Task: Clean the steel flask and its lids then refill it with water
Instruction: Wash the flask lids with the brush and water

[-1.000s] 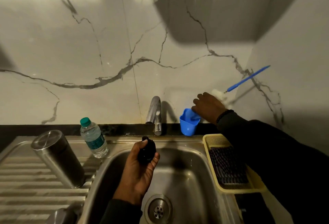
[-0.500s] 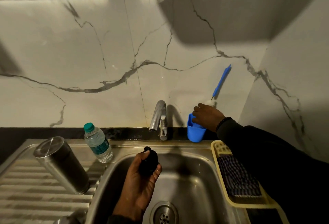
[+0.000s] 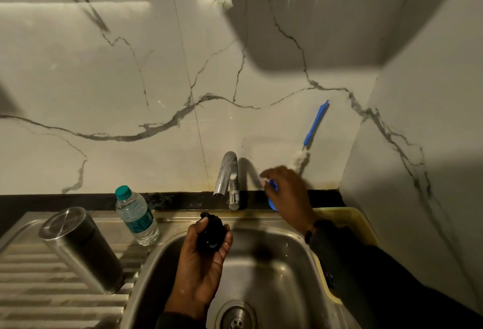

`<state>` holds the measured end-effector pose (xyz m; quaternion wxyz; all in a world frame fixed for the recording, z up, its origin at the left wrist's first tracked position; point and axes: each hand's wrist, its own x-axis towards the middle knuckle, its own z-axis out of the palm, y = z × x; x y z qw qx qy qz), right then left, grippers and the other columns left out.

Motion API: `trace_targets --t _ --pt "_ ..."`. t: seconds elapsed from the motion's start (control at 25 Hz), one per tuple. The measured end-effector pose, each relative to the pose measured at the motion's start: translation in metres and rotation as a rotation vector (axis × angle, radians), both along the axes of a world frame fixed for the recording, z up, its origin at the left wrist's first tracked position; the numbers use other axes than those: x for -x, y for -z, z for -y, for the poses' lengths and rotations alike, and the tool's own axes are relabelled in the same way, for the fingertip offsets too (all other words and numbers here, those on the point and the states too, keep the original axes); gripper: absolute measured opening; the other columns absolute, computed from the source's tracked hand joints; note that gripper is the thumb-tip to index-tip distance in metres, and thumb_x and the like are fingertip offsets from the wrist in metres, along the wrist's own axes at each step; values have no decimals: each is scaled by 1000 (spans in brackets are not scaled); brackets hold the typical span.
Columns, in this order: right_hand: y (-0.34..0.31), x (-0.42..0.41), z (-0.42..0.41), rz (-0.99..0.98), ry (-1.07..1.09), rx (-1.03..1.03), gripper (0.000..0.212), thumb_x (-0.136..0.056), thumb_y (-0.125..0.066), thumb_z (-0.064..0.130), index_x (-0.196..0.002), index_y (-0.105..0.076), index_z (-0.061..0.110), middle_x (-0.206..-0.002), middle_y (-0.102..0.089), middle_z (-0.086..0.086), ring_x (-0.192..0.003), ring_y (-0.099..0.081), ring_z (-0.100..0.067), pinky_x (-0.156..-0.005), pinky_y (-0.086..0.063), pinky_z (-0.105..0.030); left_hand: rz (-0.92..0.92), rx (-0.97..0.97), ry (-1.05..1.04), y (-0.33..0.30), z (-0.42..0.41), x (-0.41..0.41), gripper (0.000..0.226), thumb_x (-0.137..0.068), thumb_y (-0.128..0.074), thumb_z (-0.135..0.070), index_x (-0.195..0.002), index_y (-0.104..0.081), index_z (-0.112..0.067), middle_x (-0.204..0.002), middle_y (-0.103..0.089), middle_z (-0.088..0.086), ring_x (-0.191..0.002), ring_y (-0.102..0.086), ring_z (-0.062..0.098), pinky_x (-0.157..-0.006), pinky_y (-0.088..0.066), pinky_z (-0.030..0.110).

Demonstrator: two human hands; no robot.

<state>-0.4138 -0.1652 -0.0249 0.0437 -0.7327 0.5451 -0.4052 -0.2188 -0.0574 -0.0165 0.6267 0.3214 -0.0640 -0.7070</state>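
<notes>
Lid-cleaning step. Left hand (image 3: 202, 258) grips black lid (image 3: 209, 233) mid-frame over sink (image 3: 287, 258). Right hand (image 3: 288, 195) at blue cup (image 3: 273, 199) by tap (image 3: 227, 177), grip unclear, blurred. Flask (image 3: 81, 249) stands inverted, lower left. Next, likely: take brush (image 3: 315, 125), scrub lid.

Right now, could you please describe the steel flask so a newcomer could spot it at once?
Find the steel sink basin; on its ribbed draining board to the left stands the dark cylindrical steel flask. Unlike the clear, green-capped plastic water bottle behind it, it is opaque metal.
</notes>
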Motion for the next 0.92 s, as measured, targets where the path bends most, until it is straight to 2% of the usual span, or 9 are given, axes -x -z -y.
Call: trace_targets --t 0.08,0.12,0.2,0.32,0.44,0.56,0.68,0.8,0.92 --pt "17 -27 -10 253 -39 -331 23 -94 -59 17 -116 -64 15 -108 -63 -4 -101 -60 -20 -86 -46 -29 39 10 8 3 2 -4 55 -34 -99 -22 -82 -74 -11 -87 -74 9 -83 -74 26 -70 -63 31" --pt "26 -38 -10 281 -63 -470 26 -95 -57 20 -121 -61 14 -111 -62 -2 -104 -58 -17 -87 -44 -26 55 8 9 6 3 -7 50 -37 -98 -22 -81 -76 -11 -89 -74 9 -84 -74 26 -70 -63 31" --pt "44 -57 -2 295 -121 -647 33 -98 -52 23 -130 -55 13 -119 -61 -2 -111 -56 -15 -92 -41 -24 53 18 -2 8 5 -12 38 -57 -88 -23 -91 -74 -11 -98 -72 11 -89 -73 28 -74 -63 32" --pt "61 -83 9 543 -163 -769 36 -102 -42 26 -137 -48 22 -129 -57 -6 -118 -55 -22 -106 -42 -41 100 36 -4 8 8 -17 43 -78 -64 -24 -119 -64 -11 -112 -67 12 -96 -70 29 -81 -60 36" --pt "67 -96 20 729 -107 -802 32 -104 -35 24 -131 -49 19 -126 -57 -7 -115 -56 -27 -104 -44 -48 136 57 30 12 10 -19 47 -85 -65 -22 -130 -60 -10 -120 -64 16 -108 -65 34 -82 -58 37" --pt "75 -98 30 784 -14 -797 28 -102 -37 31 -107 -59 15 -109 -63 -16 -93 -59 -27 -90 -49 -46 128 43 33 20 12 -20 58 -81 -70 -22 -135 -56 -9 -124 -61 18 -113 -61 37 -80 -60 36" --pt "76 -99 34 574 -4 -785 26 -101 -40 29 -114 -60 19 -110 -62 -10 -105 -59 -25 -88 -46 -34 143 41 48 29 14 -21 51 -86 -68 -21 -135 -56 -9 -125 -61 20 -113 -60 39 -82 -60 36" --pt "77 -96 32 334 -79 -696 32 -103 -37 23 -132 -48 19 -128 -56 -11 -118 -54 -26 -99 -46 -39 172 56 63 36 15 -21 51 -84 -69 -23 -133 -59 -12 -128 -62 20 -120 -59 42 -88 -58 40" --pt "67 -94 10 639 5 -635 27 -102 -39 31 -125 -51 28 -119 -61 -5 -105 -60 -19 -92 -51 -41 219 75 47 39 17 -23 43 -86 -69 -27 -126 -63 -16 -127 -63 19 -127 -54 43 -95 -52 43"
